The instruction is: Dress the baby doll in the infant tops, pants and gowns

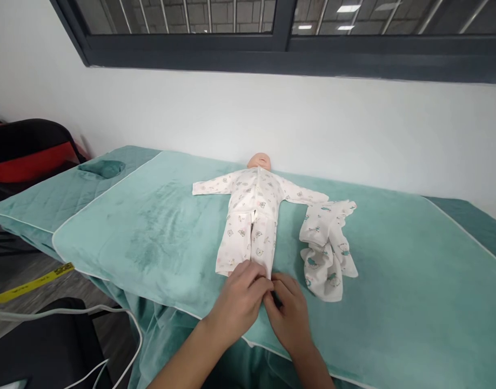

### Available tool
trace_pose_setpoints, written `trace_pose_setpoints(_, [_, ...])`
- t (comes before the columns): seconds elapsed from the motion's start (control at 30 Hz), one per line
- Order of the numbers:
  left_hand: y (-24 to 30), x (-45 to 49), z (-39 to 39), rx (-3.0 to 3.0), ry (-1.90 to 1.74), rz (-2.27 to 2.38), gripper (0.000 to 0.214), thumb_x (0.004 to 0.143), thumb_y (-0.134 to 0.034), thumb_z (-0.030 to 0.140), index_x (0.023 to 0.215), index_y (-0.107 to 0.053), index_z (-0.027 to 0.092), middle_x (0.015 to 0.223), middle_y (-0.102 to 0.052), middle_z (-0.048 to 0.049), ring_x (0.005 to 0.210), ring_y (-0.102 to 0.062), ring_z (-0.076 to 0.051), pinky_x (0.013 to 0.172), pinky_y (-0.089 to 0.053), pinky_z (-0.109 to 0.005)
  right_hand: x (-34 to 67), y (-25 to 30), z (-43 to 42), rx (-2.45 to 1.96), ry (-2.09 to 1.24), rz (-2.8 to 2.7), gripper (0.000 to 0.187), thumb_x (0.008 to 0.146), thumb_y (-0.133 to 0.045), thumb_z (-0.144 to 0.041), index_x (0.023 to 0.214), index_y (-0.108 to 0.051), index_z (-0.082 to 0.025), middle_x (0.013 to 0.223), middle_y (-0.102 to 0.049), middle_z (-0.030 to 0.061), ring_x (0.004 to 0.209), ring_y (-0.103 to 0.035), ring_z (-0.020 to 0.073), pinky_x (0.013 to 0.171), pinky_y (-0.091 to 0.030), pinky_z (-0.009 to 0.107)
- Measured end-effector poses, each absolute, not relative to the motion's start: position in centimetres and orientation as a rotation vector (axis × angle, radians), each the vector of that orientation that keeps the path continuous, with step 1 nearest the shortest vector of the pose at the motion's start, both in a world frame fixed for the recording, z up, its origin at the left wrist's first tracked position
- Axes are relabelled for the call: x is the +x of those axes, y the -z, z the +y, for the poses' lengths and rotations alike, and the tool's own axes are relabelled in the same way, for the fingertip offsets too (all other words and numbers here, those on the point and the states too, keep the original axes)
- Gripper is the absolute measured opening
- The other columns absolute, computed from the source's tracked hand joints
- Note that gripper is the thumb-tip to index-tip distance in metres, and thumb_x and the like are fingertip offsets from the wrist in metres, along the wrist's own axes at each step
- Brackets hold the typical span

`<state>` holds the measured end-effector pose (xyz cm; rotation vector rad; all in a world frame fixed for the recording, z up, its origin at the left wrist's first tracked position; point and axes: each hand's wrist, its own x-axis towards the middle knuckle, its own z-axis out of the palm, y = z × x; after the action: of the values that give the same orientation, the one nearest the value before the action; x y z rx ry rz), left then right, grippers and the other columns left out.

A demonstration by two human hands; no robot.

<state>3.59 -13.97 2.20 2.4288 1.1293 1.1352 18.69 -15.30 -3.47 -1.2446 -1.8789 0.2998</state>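
A baby doll (259, 161) lies on its back on the green bed cover, its head toward the wall. It wears a white printed long-sleeved top (255, 189) and matching pants (235, 237), with both sleeves spread out sideways. At the hem of the pants leg on the right, my left hand (243, 294) is closed in a pinch. My right hand (289, 309) meets it there, thumb and fingers drawn together on the same hem. My fingers hide the cloth between them. Beside the doll, to the right, lies a crumpled white printed baby garment (327, 248), apart from both hands.
The green cover (394, 281) drapes over a massage bed with a face hole (104, 168) at the left. A white wall (232, 113) and dark window frame (191, 56) stand behind. White cables (134, 319), a black chair (49, 346) and a yellow strap (33, 283) are lower left.
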Motion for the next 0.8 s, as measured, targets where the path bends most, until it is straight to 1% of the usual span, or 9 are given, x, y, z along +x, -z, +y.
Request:
trace_pose_setpoints(0.1, [-2.2,3.3,-13.9,2.490,-1.076,1.140,0.016,0.094,-0.047,0.014,0.087,-0.061,0.018,0.087,-0.059,-0.0047,0.082,-0.053,-0.017,0.071,-0.046,-0.031,18.7,3.6,-15.4,-1.297,-0.262,-1.846,0.011,0.089,-0.051,-0.013,0.082,-0.053,-0.021,0.092,-0.061,0.0039,0.085,-0.055,0.0192,0.074,-0.043,0.035])
trace_pose_setpoints(0.17, [-1.8,2.8,-13.9,2.497,-1.075,1.193,0.011,0.093,-0.051,0.016,0.095,-0.062,0.019,0.092,-0.061,-0.0052,0.086,-0.054,-0.018,0.075,-0.048,-0.033,18.7,3.7,-15.5,-1.356,-0.197,-1.838,0.010,0.089,-0.052,-0.014,0.082,-0.053,-0.021,0.094,-0.061,0.0048,0.085,-0.055,0.0202,0.074,-0.042,0.036])
trace_pose_setpoints(0.2, [-1.5,2.3,-14.0,2.493,-1.088,1.243,0.013,0.092,-0.053,0.017,0.100,-0.062,0.019,0.097,-0.061,-0.0059,0.091,-0.055,-0.019,0.079,-0.048,-0.035,18.7,3.7,-15.6,-1.382,-0.159,-1.840,0.010,0.089,-0.052,-0.014,0.082,-0.053,-0.021,0.095,-0.061,0.0052,0.086,-0.055,0.0209,0.075,-0.042,0.037])
trace_pose_setpoints(0.3, [-0.1,0.8,-14.2,2.452,-1.115,1.484,0.026,0.090,-0.056,0.017,0.116,-0.058,0.020,0.113,-0.059,-0.0096,0.105,-0.055,-0.023,0.088,-0.049,-0.040,18.6,3.8,-16.1,-1.432,-0.075,-1.868,0.008,0.089,-0.052,-0.015,0.085,-0.054,-0.022,0.101,-0.061,0.0067,0.093,-0.055,0.0234,0.080,-0.043,0.040])
trace_pose_setpoints(0.37, [0.9,-0.2,-14.3,2.423,-1.083,1.627,0.031,0.090,-0.056,0.017,0.121,-0.055,0.021,0.117,-0.058,-0.0111,0.108,-0.054,-0.025,0.089,-0.048,-0.043,18.6,3.8,-16.4,-1.446,-0.067,-1.891,0.006,0.089,-0.053,-0.017,0.087,-0.055,-0.022,0.105,-0.062,0.0075,0.096,-0.055,0.0248,0.083,-0.043,0.042])
trace_pose_setpoints(0.43, [1.5,-0.9,-14.2,2.410,-1.037,1.669,0.030,0.090,-0.056,0.017,0.120,-0.054,0.021,0.115,-0.058,-0.0105,0.105,-0.055,-0.025,0.086,-0.049,-0.044,18.7,3.8,-16.6,-1.452,-0.088,-1.895,0.004,0.090,-0.054,-0.019,0.089,-0.056,-0.023,0.107,-0.062,0.0076,0.098,-0.055,0.0257,0.084,-0.043,0.044])
trace_pose_setpoints(0.5, [1.7,-1.1,-14.0,2.416,-1.036,1.616,0.026,0.091,-0.055,0.016,0.116,-0.055,0.022,0.109,-0.059,-0.0089,0.100,-0.056,-0.023,0.083,-0.050,-0.041,18.8,3.7,-16.8,-1.441,-0.143,-1.865,0.003,0.090,-0.055,-0.021,0.089,-0.057,-0.023,0.107,-0.062,0.0074,0.099,-0.056,0.0257,0.084,-0.045,0.044])
trace_pose_setpoints(0.7, [2.0,-0.6,-13.7,2.362,-1.231,1.538,0.022,0.086,-0.053,0.008,0.105,-0.055,0.018,0.102,-0.053,-0.0087,0.093,-0.056,-0.020,0.079,-0.051,-0.035,19.8,3.0,-17.1,-1.374,-0.478,-1.660,0.012,0.094,-0.051,-0.026,0.085,-0.058,-0.023,0.110,-0.060,0.0090,0.102,-0.060,0.0223,0.083,-0.050,0.036])
trace_pose_setpoints(0.8, [2.2,-0.6,-13.6,2.348,-1.265,1.450,0.021,0.087,-0.051,0.006,0.104,-0.054,0.018,0.099,-0.053,-0.0076,0.089,-0.055,-0.018,0.076,-0.051,-0.032,20.1,2.5,-17.0,-1.349,-0.557,-1.619,0.012,0.094,-0.052,-0.026,0.085,-0.059,-0.023,0.110,-0.061,0.0085,0.103,-0.061,0.0210,0.085,-0.050,0.034])
